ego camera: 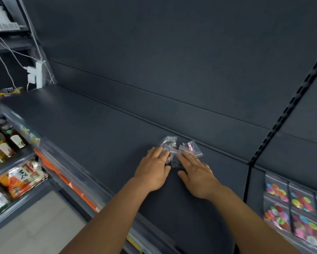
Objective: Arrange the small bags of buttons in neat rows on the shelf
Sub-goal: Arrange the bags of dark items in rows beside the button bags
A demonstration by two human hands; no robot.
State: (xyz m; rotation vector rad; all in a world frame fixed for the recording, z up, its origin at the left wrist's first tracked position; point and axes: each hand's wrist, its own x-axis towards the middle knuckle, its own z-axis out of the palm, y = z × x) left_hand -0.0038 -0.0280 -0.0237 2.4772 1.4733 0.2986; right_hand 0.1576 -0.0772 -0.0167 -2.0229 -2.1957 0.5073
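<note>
Dark grey metal made up nearly everything: the shelf point(91, 121) ran wide and bare under a back panel point(172, 43) of the same colour. At the far left, white cables point(5, 50) drooped to a white power strip point(37, 74) standing at the shelf's rear corner. Below the shelf's front edge, on lower tiers, stood bottles point(2, 142) and orange-printed food packets point(22, 178), above a pale floor point(36, 226).

Toward the middle, a loose heap of small clear bags of buttons point(179, 148) lay on the shelf close to the back panel. The left hand point(153, 171) rested flat, its grip wide, fingers straight and touching the heap's left side. The right hand point(196, 175) lay likewise, grip wide, fingertips pressing on the heap's right side.

A black slotted upright point(289, 107) climbed the panel further right. Beyond it, bags of bright buttons point(298, 215) lay flat in neat rows.
</note>
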